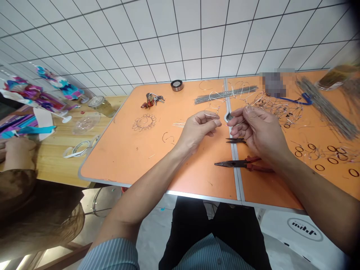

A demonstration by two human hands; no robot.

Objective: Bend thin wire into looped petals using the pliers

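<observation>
Left hand [200,129], right hand [258,129] | facing (palms inward) | fingers [216,123] pinched closed on wire [210,115]

1 thin, silvery wire [218,111], bent in a loose curve with a small kinked end upright, is pinched in the left hand [200,129], and 1 fine strand [239,123] shows at the right hand's [257,125] fingertips, any join unclear.

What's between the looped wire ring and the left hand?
Head view: a few short straight wires close by the left hand, and curved wire scraps, slightly lower in frame, toward the looped wire ring.
</observation>
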